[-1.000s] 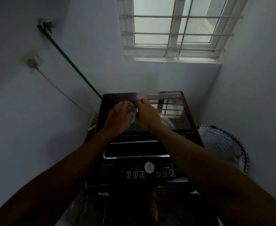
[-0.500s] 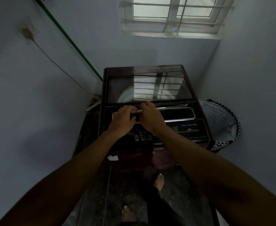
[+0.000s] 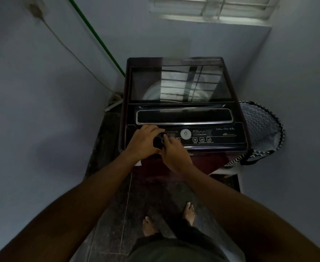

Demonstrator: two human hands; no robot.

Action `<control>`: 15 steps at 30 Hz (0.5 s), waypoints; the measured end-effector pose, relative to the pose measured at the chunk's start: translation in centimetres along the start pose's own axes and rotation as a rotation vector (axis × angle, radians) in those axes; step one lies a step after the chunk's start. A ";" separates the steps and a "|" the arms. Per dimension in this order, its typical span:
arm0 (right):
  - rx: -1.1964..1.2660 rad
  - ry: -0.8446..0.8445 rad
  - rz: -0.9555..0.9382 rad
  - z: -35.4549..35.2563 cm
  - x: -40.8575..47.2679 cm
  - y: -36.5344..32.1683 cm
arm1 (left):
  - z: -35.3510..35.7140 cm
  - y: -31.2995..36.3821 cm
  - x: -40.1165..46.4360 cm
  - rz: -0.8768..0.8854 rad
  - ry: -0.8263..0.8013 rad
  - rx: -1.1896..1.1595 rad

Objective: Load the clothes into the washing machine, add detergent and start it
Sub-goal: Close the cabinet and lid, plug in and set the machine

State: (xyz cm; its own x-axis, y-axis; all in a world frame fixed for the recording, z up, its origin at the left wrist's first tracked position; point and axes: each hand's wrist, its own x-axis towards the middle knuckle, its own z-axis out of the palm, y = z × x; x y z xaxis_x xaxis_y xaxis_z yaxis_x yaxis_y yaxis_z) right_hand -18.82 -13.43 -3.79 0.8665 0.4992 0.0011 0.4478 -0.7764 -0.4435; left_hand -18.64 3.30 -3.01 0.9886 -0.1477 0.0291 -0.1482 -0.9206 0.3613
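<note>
Basket (image 3: 260, 127) beside washing machine (image 3: 180, 103)

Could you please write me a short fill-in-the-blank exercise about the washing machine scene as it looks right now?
1. The glass lid of the washing machine is ____.
2. Both the left hand and the right hand are at the machine's ____ panel.
3. The patterned laundry basket stands to the ____ of the machine.
4. A ____ pole leans on the wall behind the machine.

Missing words: closed; control; right; green
</note>
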 end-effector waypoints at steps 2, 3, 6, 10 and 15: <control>-0.018 0.006 0.016 0.8 -0.5 0.2 | 0.3 0.2 -0.1 0.003 0.008 0.069; -0.022 0.006 0.029 1.0 -0.6 0.3 | 0.4 0.3 -0.1 -0.003 0.012 0.089; -0.028 -0.004 0.031 1.5 -0.8 0.5 | 0.6 0.8 -0.1 -0.016 0.006 0.157; -0.062 -0.014 0.029 2.1 -1.1 0.4 | 0.4 1.3 0.6 0.006 -0.031 0.276; -0.025 -0.056 0.029 2.2 -0.4 0.2 | 0.3 1.3 1.4 -0.001 -0.073 0.299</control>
State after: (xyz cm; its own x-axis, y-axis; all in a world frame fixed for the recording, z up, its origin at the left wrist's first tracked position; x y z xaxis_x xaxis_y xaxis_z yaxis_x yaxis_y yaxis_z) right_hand -19.54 -12.96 -5.81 0.8657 0.4967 -0.0615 0.4289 -0.7996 -0.4203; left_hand -17.49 1.81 -2.83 0.9858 -0.1627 -0.0416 -0.1596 -0.9847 0.0702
